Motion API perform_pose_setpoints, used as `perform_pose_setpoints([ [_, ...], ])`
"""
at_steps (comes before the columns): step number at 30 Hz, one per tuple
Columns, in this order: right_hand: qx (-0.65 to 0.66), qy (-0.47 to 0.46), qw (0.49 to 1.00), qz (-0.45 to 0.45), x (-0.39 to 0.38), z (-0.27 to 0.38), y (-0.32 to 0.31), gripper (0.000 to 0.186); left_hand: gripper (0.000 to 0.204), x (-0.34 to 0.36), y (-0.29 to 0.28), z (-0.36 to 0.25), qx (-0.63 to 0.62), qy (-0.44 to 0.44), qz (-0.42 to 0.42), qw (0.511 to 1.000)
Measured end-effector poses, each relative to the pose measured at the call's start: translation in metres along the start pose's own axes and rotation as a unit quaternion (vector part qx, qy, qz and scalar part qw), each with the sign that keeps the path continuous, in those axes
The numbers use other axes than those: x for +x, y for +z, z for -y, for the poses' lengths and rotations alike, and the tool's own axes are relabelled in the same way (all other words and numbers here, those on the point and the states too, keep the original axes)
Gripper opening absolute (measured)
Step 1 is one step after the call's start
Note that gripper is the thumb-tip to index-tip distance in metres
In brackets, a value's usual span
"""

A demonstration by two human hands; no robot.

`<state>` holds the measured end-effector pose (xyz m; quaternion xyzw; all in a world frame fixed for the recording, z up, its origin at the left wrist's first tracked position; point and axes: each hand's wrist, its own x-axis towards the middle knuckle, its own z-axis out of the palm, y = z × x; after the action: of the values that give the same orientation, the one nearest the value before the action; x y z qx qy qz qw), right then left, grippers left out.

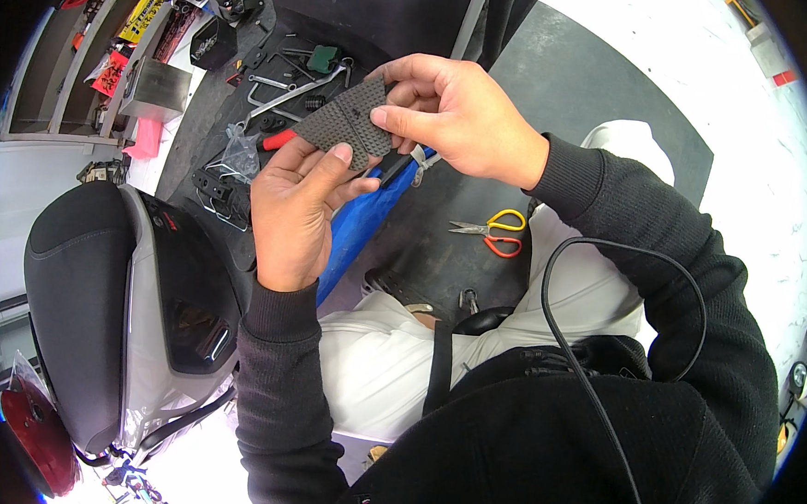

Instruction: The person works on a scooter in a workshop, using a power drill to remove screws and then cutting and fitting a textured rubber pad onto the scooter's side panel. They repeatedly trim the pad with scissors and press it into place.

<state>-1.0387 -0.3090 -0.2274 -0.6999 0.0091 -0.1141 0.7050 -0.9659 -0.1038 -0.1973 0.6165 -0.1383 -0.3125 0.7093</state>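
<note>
Between both hands I hold a dark grey textured pad (345,124), a flat piece with a dimpled surface and a crease or seam across it. My left hand (301,195) grips its lower edge, thumb on top and fingers beneath. At the upper right edge my right hand (449,112) pinches it between thumb and fingers. A red-handled tool (279,140) lies just left of the pad, partly hidden. To the right, scissors (493,231) with yellow and red handles lie on the dark mat (580,87). A blue cloth or bag (361,226) runs below the pad.
Wrenches and hex keys (289,88) are scattered at the upper left, near a clear plastic bag (240,156). A scooter with a black seat (77,297) stands at my left. A metal box (157,89) sits by the shelves (72,75). A black cable (556,321) loops across my right arm.
</note>
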Motion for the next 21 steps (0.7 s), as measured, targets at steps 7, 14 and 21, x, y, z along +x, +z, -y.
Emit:
perform_pose_setpoints([
  [7,0.0,0.004,1.0,-0.003,-0.0003,-0.0006,0.0001,0.043,0.032,0.0008,-0.0001,0.0004,0.001,-0.003,0.003,1.0],
  [14,-0.015,0.004,1.0,0.0,0.0009,-0.0018,0.0002,0.041,0.034,0.0012,-0.0002,0.0007,0.005,-0.003,0.0,1.0],
  [21,-0.007,0.005,1.0,-0.001,0.0009,-0.0043,0.0009,0.041,0.034,0.0008,-0.0004,0.001,0.006,-0.004,0.0,1.0],
])
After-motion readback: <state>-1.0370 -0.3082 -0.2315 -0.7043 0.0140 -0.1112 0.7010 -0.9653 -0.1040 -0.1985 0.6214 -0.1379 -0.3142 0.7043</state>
